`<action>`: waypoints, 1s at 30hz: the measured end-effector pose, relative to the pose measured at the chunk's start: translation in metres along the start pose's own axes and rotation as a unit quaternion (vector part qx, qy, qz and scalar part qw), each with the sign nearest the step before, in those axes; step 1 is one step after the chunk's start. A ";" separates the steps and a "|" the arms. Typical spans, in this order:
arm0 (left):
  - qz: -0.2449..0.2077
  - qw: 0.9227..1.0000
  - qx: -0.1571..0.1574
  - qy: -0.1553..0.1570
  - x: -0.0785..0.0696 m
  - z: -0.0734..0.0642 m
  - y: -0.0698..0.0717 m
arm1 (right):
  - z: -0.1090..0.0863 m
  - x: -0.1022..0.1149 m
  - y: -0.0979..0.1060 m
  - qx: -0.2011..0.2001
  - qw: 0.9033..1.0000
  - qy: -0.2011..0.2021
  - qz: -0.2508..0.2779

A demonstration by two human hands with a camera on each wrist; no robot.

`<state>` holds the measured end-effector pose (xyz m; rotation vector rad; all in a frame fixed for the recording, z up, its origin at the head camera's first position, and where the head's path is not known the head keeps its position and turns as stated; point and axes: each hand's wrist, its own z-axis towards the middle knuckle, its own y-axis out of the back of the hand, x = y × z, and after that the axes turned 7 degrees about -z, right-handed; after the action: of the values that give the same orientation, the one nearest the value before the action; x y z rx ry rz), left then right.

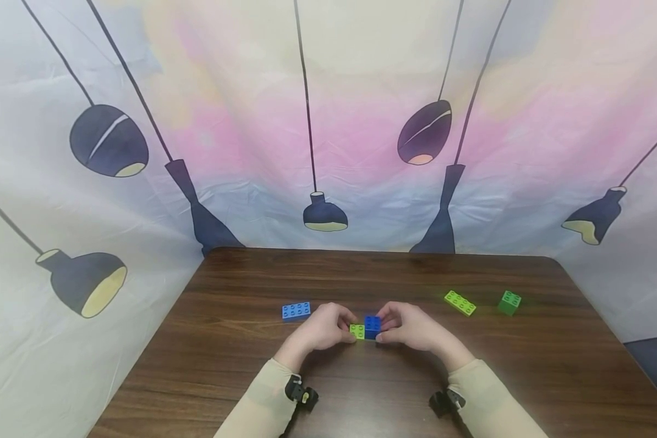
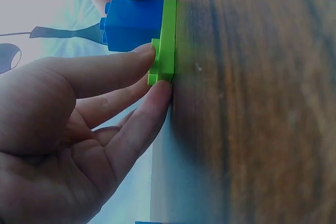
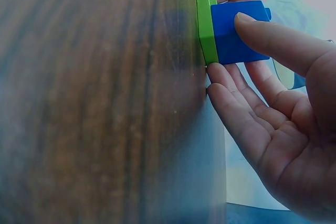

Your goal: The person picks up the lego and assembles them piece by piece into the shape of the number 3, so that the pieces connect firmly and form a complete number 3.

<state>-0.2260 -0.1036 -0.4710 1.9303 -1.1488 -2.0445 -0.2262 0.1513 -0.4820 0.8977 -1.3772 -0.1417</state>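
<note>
In the head view, a dark blue brick (image 1: 372, 328) stands on the right half of a flat lime-green brick (image 1: 357, 331) on the table. My left hand (image 1: 324, 327) pinches the lime-green brick's left end, thumb near and fingers far. The left wrist view shows that thumb beside the studs of the lime-green brick (image 2: 168, 40). From the right, my right hand (image 1: 412, 327) holds the dark blue brick between thumb and fingers. In the right wrist view its thumb presses the side of the blue brick (image 3: 231, 38), and fingertips touch the lime-green end below.
A light blue flat brick (image 1: 296, 311) lies left of my left hand. Farther right are another lime-green flat brick (image 1: 460, 303) and a green block (image 1: 509, 303). All sit on the dark wooden table (image 1: 241, 377), with a lamp-patterned cloth (image 1: 361, 152) hanging behind it.
</note>
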 end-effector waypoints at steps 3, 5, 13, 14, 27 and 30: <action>0.004 1.000 -0.002 -0.005 0.001 0.001 0.000 | 0.000 0.000 0.000 0.000 1.000 -0.001 0.002; 0.006 1.000 -0.005 -0.007 0.002 0.001 0.000 | 0.000 0.000 0.001 -0.001 1.000 -0.002 0.003; 0.009 1.000 -0.015 -0.009 0.005 0.002 0.002 | -0.001 0.001 0.001 -0.005 1.000 -0.009 -0.004; 0.010 1.000 -0.017 -0.009 0.005 0.003 0.002 | -0.001 0.001 0.001 -0.005 1.000 -0.008 -0.004; -0.001 0.999 -0.026 -0.026 0.004 0.000 0.009 | 0.000 0.001 -0.001 -0.003 1.000 -0.003 -0.002; -0.001 0.999 -0.031 -0.036 0.005 -0.001 0.012 | 0.000 0.001 0.000 -0.003 1.000 -0.003 -0.003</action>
<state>-0.2309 -0.1151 -0.4683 1.8456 -1.0830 -2.1404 -0.2255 0.1504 -0.4812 0.8980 -1.3795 -0.1532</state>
